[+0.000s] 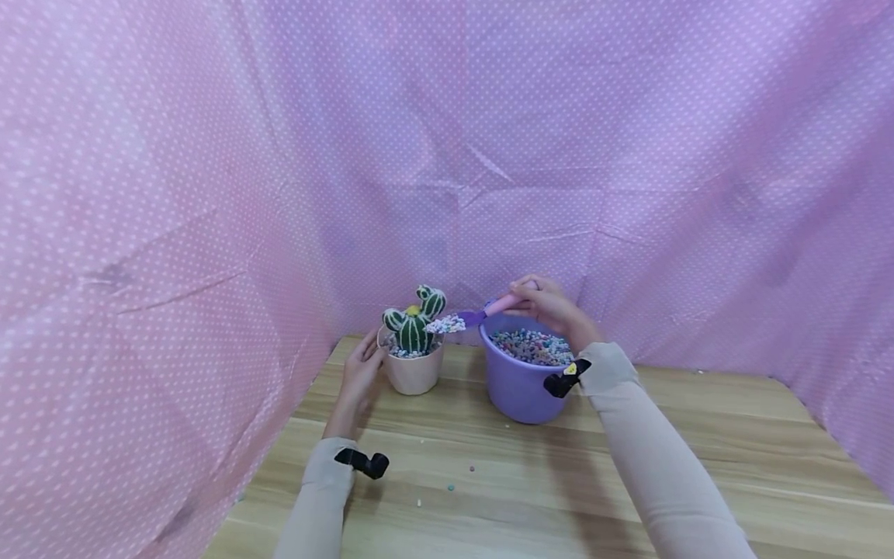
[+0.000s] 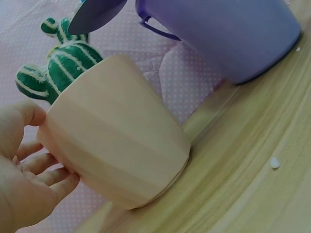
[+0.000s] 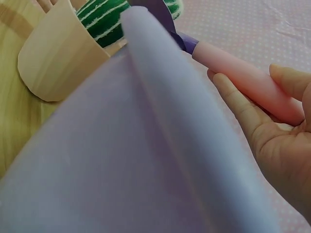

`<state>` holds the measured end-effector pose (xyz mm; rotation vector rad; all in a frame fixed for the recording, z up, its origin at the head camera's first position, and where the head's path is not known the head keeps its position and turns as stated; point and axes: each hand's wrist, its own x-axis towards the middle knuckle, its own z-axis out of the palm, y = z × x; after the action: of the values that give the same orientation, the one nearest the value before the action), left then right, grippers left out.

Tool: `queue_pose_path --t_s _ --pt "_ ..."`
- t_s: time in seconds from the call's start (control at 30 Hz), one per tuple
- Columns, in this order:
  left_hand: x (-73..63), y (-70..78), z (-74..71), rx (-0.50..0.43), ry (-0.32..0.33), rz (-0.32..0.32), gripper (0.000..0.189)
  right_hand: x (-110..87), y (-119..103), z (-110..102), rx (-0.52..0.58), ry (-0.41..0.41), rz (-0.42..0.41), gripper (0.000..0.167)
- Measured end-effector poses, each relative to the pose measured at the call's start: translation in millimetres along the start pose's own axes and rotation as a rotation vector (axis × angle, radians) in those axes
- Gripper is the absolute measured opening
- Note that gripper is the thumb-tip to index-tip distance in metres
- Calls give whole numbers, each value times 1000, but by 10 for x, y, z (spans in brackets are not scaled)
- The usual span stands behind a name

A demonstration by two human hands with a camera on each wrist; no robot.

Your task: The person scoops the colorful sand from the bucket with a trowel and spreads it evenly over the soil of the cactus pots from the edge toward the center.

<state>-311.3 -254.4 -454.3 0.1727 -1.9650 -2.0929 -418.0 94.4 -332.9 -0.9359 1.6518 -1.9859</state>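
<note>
My left hand [image 1: 362, 366] touches the left side of a pale pink flowerpot [image 2: 116, 136], its thumb near the rim and its fingertips resting on the outer wall. A green toy cactus [image 1: 414, 332] with white stripes stands in the pot among small beads. With my right hand [image 1: 548, 304] I hold the pink handle of a small trowel [image 1: 503, 303]. Its purple blade bears a heap of pastel beads [image 1: 447, 324] beside the cactus. Below my right hand stands a purple bucket [image 1: 524, 392], holding many multicoloured beads [image 1: 534, 347].
A few loose beads [image 1: 451, 487] lie on the wooden table [image 1: 398, 528] in front of the pot and bucket. Pink dotted cloth [image 1: 447, 140] hangs behind and at both sides. In the right wrist view the bucket's wall [image 3: 112, 160] hides much of the scene.
</note>
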Motion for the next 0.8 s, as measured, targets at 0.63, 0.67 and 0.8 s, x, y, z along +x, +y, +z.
queue_pose_path --t_s 0.63,0.67,0.8 --pt "94 83 -43 27 -90 -64 58 94 45 81 -47 76 116 24" --pt "106 66 -46 31 -87 -61 57 96 42 84 -45 70 115 25" --pt "145 11 -55 40 -77 -55 57 92 34 96 -27 69 124 21"
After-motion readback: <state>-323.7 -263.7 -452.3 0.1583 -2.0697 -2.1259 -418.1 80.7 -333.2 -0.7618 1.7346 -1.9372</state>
